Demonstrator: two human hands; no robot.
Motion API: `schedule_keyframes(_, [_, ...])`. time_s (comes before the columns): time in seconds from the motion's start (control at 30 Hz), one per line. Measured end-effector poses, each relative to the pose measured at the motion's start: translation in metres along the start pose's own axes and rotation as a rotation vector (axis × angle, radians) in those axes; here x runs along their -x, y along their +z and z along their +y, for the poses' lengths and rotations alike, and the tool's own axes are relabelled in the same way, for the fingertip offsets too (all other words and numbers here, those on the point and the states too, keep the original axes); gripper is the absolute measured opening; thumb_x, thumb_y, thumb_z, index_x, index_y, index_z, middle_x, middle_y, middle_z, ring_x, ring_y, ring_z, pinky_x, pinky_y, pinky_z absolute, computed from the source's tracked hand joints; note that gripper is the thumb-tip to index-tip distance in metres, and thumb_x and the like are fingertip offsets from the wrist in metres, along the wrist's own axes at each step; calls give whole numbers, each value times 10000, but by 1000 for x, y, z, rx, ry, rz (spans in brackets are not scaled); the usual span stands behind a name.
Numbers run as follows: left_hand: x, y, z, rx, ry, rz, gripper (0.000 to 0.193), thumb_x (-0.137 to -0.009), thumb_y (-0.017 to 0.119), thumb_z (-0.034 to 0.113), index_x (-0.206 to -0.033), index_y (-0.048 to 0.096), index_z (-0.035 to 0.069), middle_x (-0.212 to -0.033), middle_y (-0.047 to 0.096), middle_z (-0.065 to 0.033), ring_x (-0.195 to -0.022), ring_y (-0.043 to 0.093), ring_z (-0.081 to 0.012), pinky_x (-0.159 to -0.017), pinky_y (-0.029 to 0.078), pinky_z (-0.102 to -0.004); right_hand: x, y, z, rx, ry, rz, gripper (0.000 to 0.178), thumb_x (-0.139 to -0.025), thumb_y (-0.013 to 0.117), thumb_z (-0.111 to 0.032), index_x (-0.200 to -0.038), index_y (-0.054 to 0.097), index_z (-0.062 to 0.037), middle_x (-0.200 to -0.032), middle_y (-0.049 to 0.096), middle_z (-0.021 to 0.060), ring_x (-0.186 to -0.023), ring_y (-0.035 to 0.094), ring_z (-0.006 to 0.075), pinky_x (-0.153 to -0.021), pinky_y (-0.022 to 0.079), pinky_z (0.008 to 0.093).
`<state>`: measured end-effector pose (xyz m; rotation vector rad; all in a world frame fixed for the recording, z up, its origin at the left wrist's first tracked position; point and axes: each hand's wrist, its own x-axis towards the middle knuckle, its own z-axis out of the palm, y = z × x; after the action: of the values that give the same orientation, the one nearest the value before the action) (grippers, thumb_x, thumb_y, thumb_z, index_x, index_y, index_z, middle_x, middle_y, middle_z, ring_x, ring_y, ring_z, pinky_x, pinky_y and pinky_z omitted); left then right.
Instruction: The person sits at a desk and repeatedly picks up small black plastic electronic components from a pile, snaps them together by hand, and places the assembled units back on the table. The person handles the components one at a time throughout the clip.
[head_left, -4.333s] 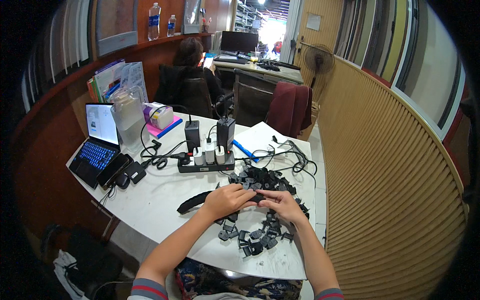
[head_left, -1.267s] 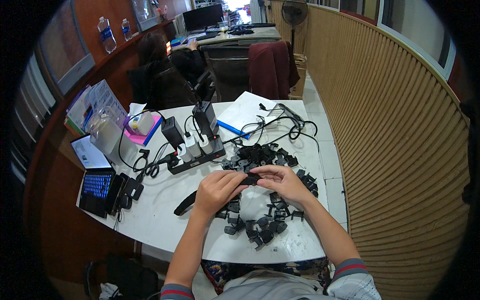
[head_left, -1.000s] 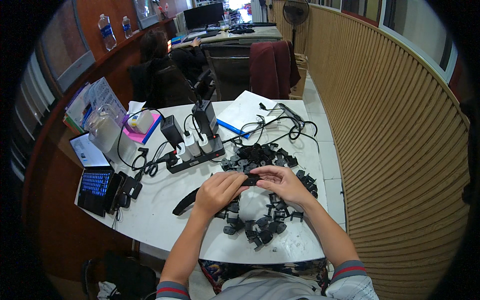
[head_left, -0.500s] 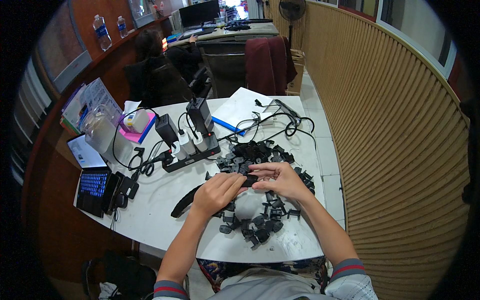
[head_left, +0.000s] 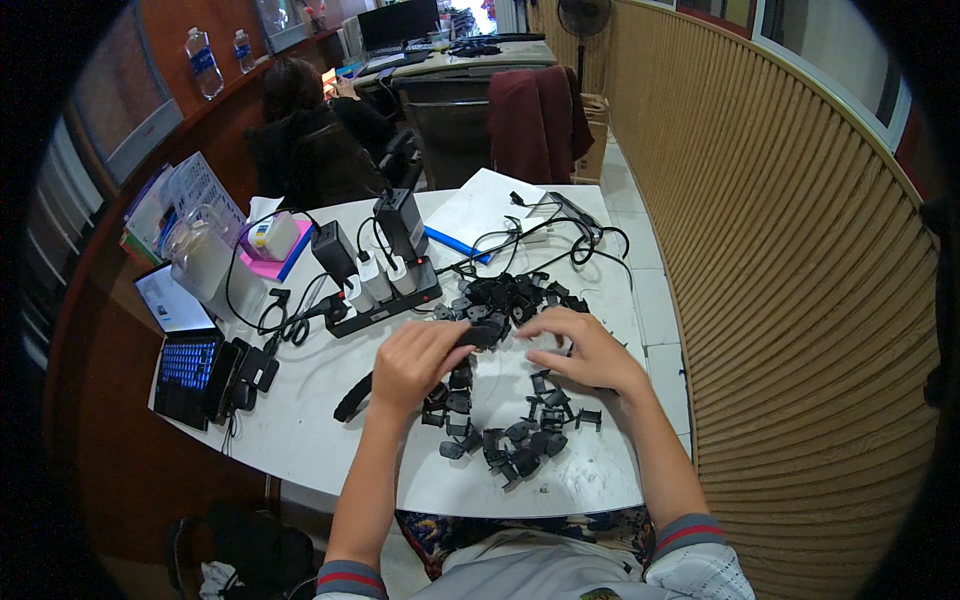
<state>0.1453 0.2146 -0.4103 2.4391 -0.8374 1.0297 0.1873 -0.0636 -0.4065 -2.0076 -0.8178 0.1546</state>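
My left hand (head_left: 408, 362) is closed round a long, curved black strip (head_left: 353, 398). One end pokes out past the fingertips and the other trails out behind the hand at the left; the middle is hidden under the palm. Just right of the strip's front end, my right hand (head_left: 590, 352) is open, fingers spread and curved, apart from the strip. Small black plastic pieces, like clips, lie in a heap (head_left: 512, 293) beyond my hands. More loose black pieces (head_left: 525, 455) are scattered on the white table (head_left: 580, 485) nearer to me.
A power strip (head_left: 385, 313) with plugged-in adapters stands beyond my left hand, its cables (head_left: 580, 245) running right. A laptop (head_left: 190, 370), a clear plastic container (head_left: 215, 275) and a tissue pack (head_left: 272, 237) are at the left. A seated person (head_left: 320, 125) is farther off.
My right hand has come off the strip and opened, moving slightly right. My left hand has carried the strip a little away from me and left.
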Motion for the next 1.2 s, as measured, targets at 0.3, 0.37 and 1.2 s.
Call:
schedule_keyframes(0.3, [3, -5, -13, 16, -90, 79, 320, -820, 853, 149, -1083, 709, 39, -1013, 745, -110, -880, 730, -295, -749, 586, -377, 12, 0, 8, 258, 39, -262, 371, -784, 836, -185, -1110, 757, -26, -1023, 697, 140, -1045, 635, 316, -980, 506, 395])
schedule_keyframes(0.37, [4, -5, -12, 28, -105, 31, 325, -814, 862, 131, -1083, 706, 38, -1037, 745, -117, -907, 739, -300, -766, 598, -373, 11, 2, 5, 307, 67, -275, 361, -799, 815, -157, -1119, 738, -6, -1089, 691, 161, -1062, 644, 322, -970, 516, 406])
schedule_keyframes(1.2, [-1, 0, 3, -17, 7, 46, 297, -757, 904, 249, -965, 754, 100, -958, 736, -39, -743, 695, -222, -606, 541, -330, -14, 51, 5, -627, 59, 105, 402, -1037, 630, -110, -1428, 589, -24, -1124, 701, 49, -949, 638, 77, -841, 529, 247])
